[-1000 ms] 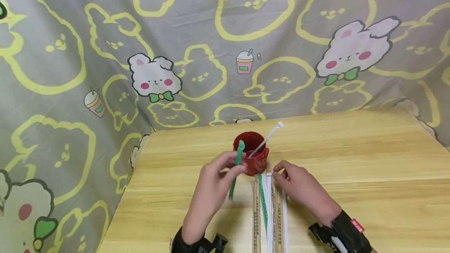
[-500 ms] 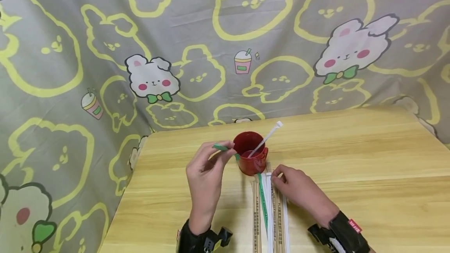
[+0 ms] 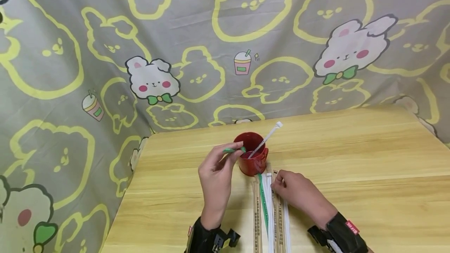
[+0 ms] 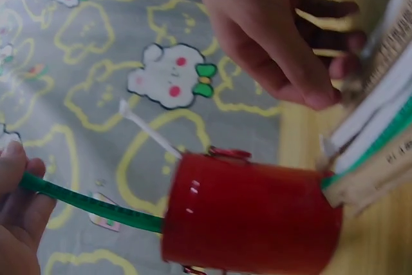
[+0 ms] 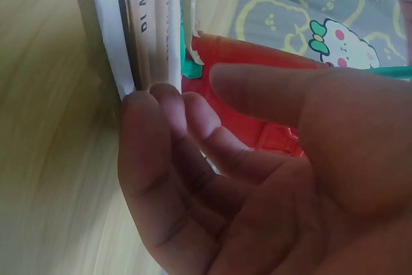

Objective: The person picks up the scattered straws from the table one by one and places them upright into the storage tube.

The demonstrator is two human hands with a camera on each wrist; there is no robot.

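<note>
My left hand (image 3: 218, 171) pinches a green paper-wrapped straw (image 4: 96, 207) between thumb and fingertips. The straw's far end reaches the mouth of a small red bucket (image 3: 253, 166); how deep it goes is hidden. A white wrapped straw (image 3: 267, 138) leans in the bucket, its top above the rim. My right hand (image 3: 299, 190) is at the far ends of a row of wrapped straws on the table, brown (image 3: 279, 221), white (image 3: 270, 210) and green (image 3: 263, 198). In the right wrist view its fingertips (image 5: 138, 104) touch the straws, while the thumb stands apart.
The wooden table (image 3: 351, 155) extends to both sides of the bucket. Behind and to the left hangs a grey curtain (image 3: 197, 22) with yellow outlines and rabbit faces. The near ends of the straws run out of the head view.
My left hand tipped the green straw from upright to nearly level, then brought its end to the bucket's mouth. The right hand has shifted slightly beside the row of straws.
</note>
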